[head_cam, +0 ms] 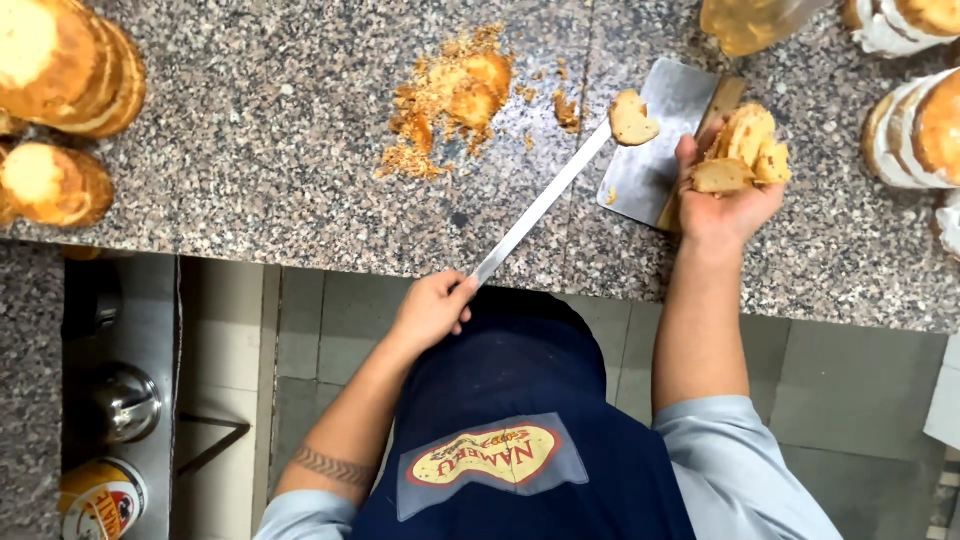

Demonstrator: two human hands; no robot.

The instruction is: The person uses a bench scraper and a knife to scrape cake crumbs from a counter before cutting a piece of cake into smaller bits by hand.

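Fingers of the left hand are wrapped tight around the handle of a long knife. The hand sits near the edge of the counter, close to the person's dark blue apron. The thin blade points far and to the right, and a small bread piece rests on its tip.

The right hand is cupped, palm up, holding a pile of bread scraps. It hovers over a flat metal scraper that lies on the counter, and the knife tip is over the same scraper.

Left of the scraper is a heap of orange crumbs spread on the speckled stone. Far to the left are stacks of round golden cakes. On the right side stand more round cakes with white paper around them. A yellowish plastic container sits at the far edge, above the scraper. Down at the near left, under the counter, is a shiny metal pot.
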